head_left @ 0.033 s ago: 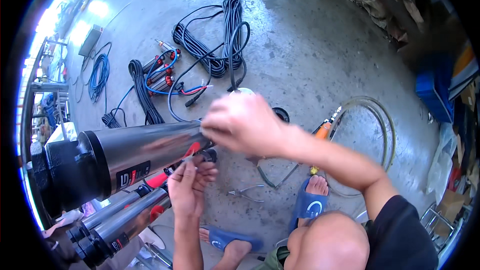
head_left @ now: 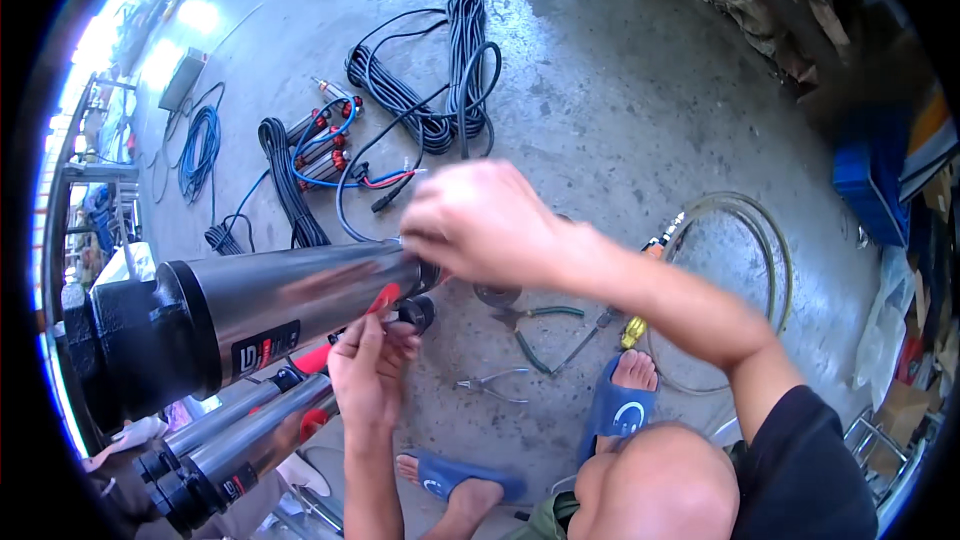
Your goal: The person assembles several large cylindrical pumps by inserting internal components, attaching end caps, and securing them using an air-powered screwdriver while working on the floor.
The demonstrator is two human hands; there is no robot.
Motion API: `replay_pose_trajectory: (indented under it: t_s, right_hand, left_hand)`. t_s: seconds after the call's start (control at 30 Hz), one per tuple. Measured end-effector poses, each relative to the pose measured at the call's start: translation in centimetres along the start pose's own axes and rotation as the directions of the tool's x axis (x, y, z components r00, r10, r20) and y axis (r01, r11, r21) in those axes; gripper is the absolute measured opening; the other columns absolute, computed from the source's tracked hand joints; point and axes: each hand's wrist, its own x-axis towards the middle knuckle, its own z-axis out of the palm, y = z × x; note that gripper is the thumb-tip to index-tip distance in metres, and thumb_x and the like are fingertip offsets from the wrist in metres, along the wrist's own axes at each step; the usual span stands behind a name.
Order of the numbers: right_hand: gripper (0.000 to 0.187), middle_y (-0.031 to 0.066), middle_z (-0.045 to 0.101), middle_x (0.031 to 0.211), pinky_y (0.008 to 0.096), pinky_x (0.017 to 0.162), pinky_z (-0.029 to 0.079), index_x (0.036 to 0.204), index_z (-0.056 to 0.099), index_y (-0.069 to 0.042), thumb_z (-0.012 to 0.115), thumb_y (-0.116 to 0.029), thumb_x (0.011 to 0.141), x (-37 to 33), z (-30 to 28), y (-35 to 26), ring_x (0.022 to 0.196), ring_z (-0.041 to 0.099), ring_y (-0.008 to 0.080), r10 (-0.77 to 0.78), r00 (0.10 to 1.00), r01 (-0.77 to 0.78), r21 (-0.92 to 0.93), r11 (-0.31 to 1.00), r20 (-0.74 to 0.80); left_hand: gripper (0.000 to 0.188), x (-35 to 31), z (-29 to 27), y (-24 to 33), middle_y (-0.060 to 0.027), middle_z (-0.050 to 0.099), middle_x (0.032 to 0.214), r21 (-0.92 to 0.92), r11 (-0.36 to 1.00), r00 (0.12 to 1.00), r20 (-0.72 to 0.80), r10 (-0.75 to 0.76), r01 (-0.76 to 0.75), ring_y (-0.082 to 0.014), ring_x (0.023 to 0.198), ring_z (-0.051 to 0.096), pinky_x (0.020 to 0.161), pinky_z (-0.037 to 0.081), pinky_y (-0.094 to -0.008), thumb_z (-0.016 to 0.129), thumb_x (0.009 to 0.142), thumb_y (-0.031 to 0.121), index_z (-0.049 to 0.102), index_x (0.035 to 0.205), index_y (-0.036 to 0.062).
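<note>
A large polished metal cylinder (head_left: 310, 285) with a black end cap (head_left: 140, 345) lies at the left. My right hand (head_left: 490, 225) is at its far right end, fingers curled closed and blurred by motion; whatever they hold is hidden. Just below, my left hand (head_left: 370, 365) pinches thumb and fingers together beside a red patch (head_left: 383, 298) on the cylinder's side. Something small may be in that pinch, too fine to name. Under my left fingertips is a black round end piece (head_left: 415, 313). Slimmer metal cylinders (head_left: 262, 440) with red patches lie below the large one.
Pliers (head_left: 492, 384) and a green-handled tool (head_left: 545, 340) lie on the floor near my sandals (head_left: 615, 405). A yellow-handled tool (head_left: 633, 332) and a coiled hose (head_left: 775, 260) are to the right. Black cable bundles (head_left: 465, 70) and red-ended metal parts (head_left: 325, 145) lie beyond.
My right hand has shifted slightly up and left, uncovering a dark round thing on the floor. My left hand has drawn a little to the left, its fingers closer together.
</note>
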Motion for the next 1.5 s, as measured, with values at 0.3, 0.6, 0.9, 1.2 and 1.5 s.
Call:
replay_pose_trajectory:
  t_s: [0.3,0.6,0.9,1.2,1.5]
  right_hand:
    - [0.019,0.0139,0.073,0.075,0.0438,0.066,0.057,0.086,0.080,-0.010,0.077,-0.021,0.071,6.6,2.5,3.3,0.073,0.072,0.0339,0.033,0.839,0.017,-0.088,0.996,0.542]
    - [0.019,0.0173,0.072,0.089,0.0397,0.076,0.056,0.095,0.077,-0.007,0.074,-0.021,0.082,5.8,2.3,5.8,0.080,0.070,0.0311,0.060,0.849,0.000,-0.113,0.994,0.525]
    - [0.035,0.0163,0.066,0.124,0.0408,0.099,0.049,0.124,0.067,-0.006,0.070,-0.006,0.089,2.4,4.6,11.2,0.114,0.062,0.0322,-0.096,0.802,0.216,-0.137,0.967,0.589]
    - [0.035,0.0168,0.060,0.125,0.0430,0.102,0.042,0.123,0.064,-0.008,0.069,-0.009,0.088,2.7,2.3,10.2,0.116,0.056,0.0360,0.087,0.780,0.110,-0.273,0.956,0.620]
    - [0.019,0.0132,0.063,0.101,0.0398,0.081,0.046,0.104,0.065,-0.009,0.072,-0.014,0.087,3.6,-0.9,1.4,0.092,0.059,0.0318,0.035,0.955,-0.014,-0.072,0.997,0.295]
  left_hand:
    - [0.017,5.4,-2.1,-2.0,-0.0108,0.068,0.094,0.144,0.979,0.964,-0.205,0.171,-0.143,-0.0162,0.074,0.063,0.066,0.051,-0.0276,0.065,0.091,0.001,0.064,0.108,-0.0021]
    - [0.018,6.9,-0.9,3.7,-0.0108,0.071,0.068,0.625,0.753,0.976,0.071,0.208,-0.206,-0.0128,0.062,0.069,0.058,0.055,-0.0287,0.070,0.083,0.011,0.075,0.090,-0.0049]
    - [0.017,8.6,-3.7,-1.5,-0.0189,0.074,0.081,0.585,0.669,0.866,0.127,0.484,-0.459,-0.0254,0.074,0.075,0.072,0.059,-0.0338,0.074,0.074,0.007,0.077,0.088,-0.0019]
    - [0.020,9.9,-3.1,-0.4,-0.0123,0.075,0.078,0.535,0.768,0.928,0.094,0.360,-0.352,-0.0156,0.070,0.069,0.070,0.057,-0.0331,0.077,0.078,0.016,0.078,0.088,-0.0014]
    - [0.021,9.8,-3.2,-1.9,-0.0094,0.072,0.077,0.131,0.982,0.990,-0.031,0.138,-0.132,-0.0116,0.064,0.066,0.057,0.051,-0.0252,0.073,0.089,0.009,0.073,0.099,-0.0092]
